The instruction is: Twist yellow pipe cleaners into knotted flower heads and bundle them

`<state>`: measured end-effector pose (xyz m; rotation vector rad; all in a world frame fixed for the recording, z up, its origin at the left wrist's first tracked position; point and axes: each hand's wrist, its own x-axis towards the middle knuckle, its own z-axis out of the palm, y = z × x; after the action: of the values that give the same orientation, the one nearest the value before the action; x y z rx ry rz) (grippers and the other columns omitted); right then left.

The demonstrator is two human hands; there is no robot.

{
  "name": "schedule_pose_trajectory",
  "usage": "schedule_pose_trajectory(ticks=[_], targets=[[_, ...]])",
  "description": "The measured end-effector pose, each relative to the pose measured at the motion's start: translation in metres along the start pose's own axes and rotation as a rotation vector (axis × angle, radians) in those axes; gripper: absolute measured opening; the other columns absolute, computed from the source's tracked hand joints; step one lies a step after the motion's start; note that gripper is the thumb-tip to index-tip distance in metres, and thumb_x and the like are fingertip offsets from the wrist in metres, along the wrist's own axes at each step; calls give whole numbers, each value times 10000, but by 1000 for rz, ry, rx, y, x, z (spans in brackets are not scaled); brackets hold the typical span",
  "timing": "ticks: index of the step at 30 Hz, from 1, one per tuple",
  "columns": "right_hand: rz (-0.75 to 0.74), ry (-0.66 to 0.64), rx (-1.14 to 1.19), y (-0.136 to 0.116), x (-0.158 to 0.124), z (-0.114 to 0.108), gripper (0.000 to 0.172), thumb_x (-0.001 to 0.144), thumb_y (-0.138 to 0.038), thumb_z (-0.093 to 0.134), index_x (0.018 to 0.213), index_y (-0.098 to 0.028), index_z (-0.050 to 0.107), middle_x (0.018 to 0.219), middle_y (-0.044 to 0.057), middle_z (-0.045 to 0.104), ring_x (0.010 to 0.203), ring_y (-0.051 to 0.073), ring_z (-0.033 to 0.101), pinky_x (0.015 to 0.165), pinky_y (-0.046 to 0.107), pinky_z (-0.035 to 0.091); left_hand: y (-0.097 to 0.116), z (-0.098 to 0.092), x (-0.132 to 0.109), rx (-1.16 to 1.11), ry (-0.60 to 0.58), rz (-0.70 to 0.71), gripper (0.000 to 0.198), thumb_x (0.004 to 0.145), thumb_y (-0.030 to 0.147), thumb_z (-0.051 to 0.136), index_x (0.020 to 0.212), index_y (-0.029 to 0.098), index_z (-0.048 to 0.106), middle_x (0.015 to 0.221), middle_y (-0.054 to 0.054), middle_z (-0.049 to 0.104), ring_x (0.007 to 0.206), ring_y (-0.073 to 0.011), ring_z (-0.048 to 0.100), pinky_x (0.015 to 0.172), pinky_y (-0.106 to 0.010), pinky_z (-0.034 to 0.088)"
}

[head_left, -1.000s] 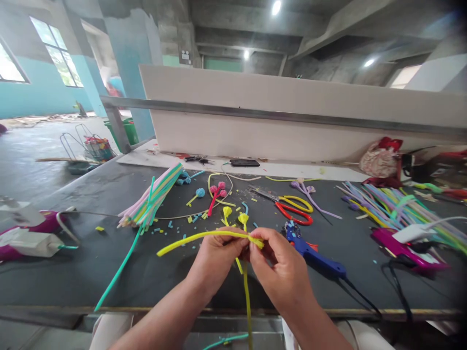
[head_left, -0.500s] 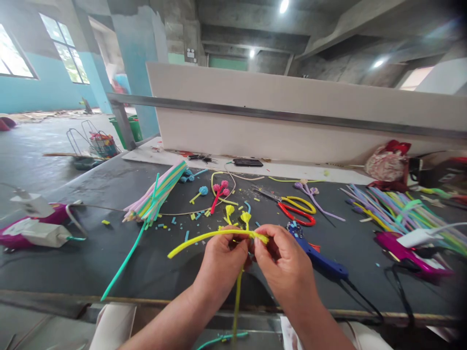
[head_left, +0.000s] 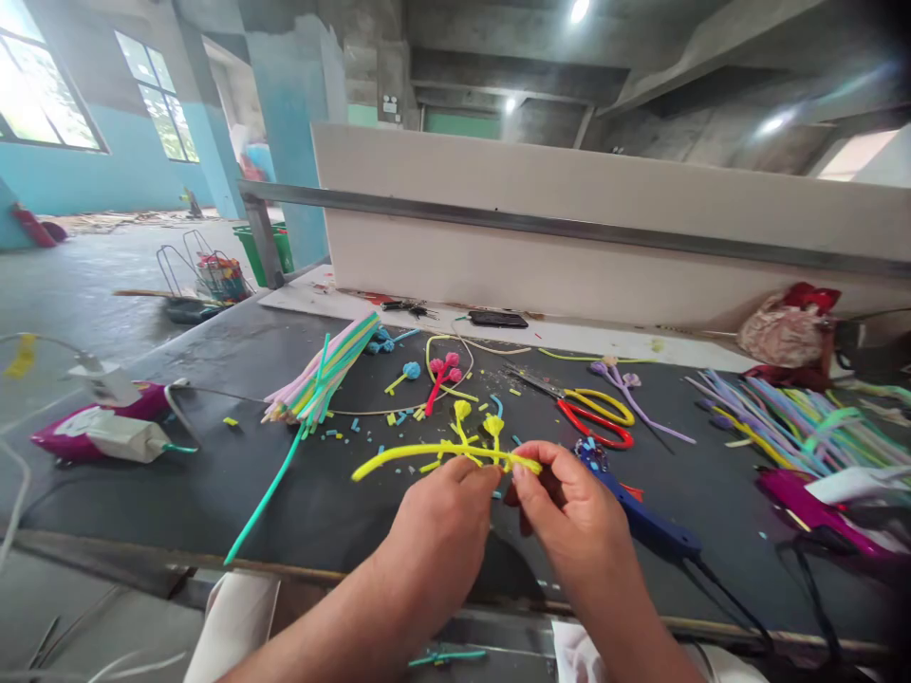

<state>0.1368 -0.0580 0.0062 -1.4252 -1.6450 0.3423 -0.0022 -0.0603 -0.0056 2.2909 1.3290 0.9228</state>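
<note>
Fingers point(head_left: 560, 462) of right hand point(head_left: 580, 517) on yellow pipe cleaner point(head_left: 417, 451), left hand point(head_left: 445, 522) alongside

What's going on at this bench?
A person is working a fuzzy yellow strip by hand. The right hand pinches it near one end; the left hand is curled close below, its grip hidden. Two yellow buds show just beyond. Scissors and a blue corded tool lie on the dark tabletop, neither in hand.

Head camera: looking forward and down across the table point(head_left: 320, 512)
Left hand point(head_left: 442, 512), right hand point(head_left: 578, 512): close, below
Board point(head_left: 604, 180): farther, ahead
</note>
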Motion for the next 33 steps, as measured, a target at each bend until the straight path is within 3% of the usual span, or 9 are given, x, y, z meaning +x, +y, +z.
schedule_pose_trajectory(ticks=[3, 9, 13, 18, 20, 24, 28, 31, 33], targets=[[7, -26, -23, 1, 1, 1, 121, 794, -290, 523, 846, -210, 598, 725, 42, 660, 616, 195, 614, 541, 293, 476, -3, 0, -2, 153, -69, 92, 181, 841, 123, 435, 907, 189, 589, 857, -42, 631, 748, -168, 587, 678, -265, 478], [-105, -81, -162, 2, 2, 0, 117, 767, -244, 503, 827, -203, 595, 790, 54, 659, 704, 210, 620, 625, 314, 485, -7, -6, -5, 347, -47, 145, 171, 872, 178, 413, 838, 208, 577, 806, -20, 605, 717, -175, 567, 632, -277, 450], [-162, -194, -126, 1, 1, -2, 119, 774, -217, 490, 807, -219, 604, 771, 39, 643, 680, 196, 614, 593, 295, 482, -9, -19, -1, 322, -54, 149, 195, 887, 207, 399, 838, 226, 587, 825, -15, 600, 721, -173, 560, 618, -270, 434], [-92, -359, 15, 0, 0, -4, 132, 771, -171, 489, 777, -220, 612, 682, -2, 584, 526, 135, 559, 466, 234, 442, -14, -33, 11, 128, -85, 174, 226, 882, 204, 423, 828, 192, 642, 780, -28, 607, 754, -153, 555, 654, -241, 404], [1, -442, 120, 1, -1, -5, 117, 774, -172, 500, 802, -213, 606, 623, -29, 556, 470, 113, 532, 440, 217, 435, -16, -35, 15, -21, -104, 131, 196, 851, 211, 486, 763, 177, 658, 710, -10, 597, 724, -138, 543, 651, -225, 388], [207, -548, 365, 3, -3, -5, 69, 781, -210, 525, 831, -198, 571, 521, -69, 511, 417, 96, 503, 414, 202, 443, -15, -32, 18, -351, -201, -177, 226, 762, 278, 573, 595, 138, 634, 540, 39, 479, 533, -90, 426, 493, -194, 303], [214, -523, 409, 3, -6, -2, 50, 771, -220, 560, 815, -196, 565, 522, -69, 504, 428, 92, 493, 400, 194, 449, -14, -28, 14, -526, -209, -416, 183, 676, 289, 606, 597, 127, 639, 481, 65, 407, 475, -71, 321, 445, -187, 238], [231, -493, 510, 1, -7, 0, 145, 766, -233, 590, 893, -215, 521, 603, -62, 521, 483, 94, 515, 390, 178, 447, -15, -26, 10, -576, -172, -461, 164, 665, 282, 622, 637, 123, 651, 498, 51, 464, 488, -80, 364, 462, -187, 276], [266, -486, 601, 1, -6, 0, 219, 747, -255, 628, 916, -222, 493, 676, -48, 531, 549, 104, 544, 380, 166, 446, -16, -25, 8, -543, -128, -396, 165, 701, 282, 611, 651, 131, 657, 536, 28, 529, 512, -95, 421, 484, -196, 316]])
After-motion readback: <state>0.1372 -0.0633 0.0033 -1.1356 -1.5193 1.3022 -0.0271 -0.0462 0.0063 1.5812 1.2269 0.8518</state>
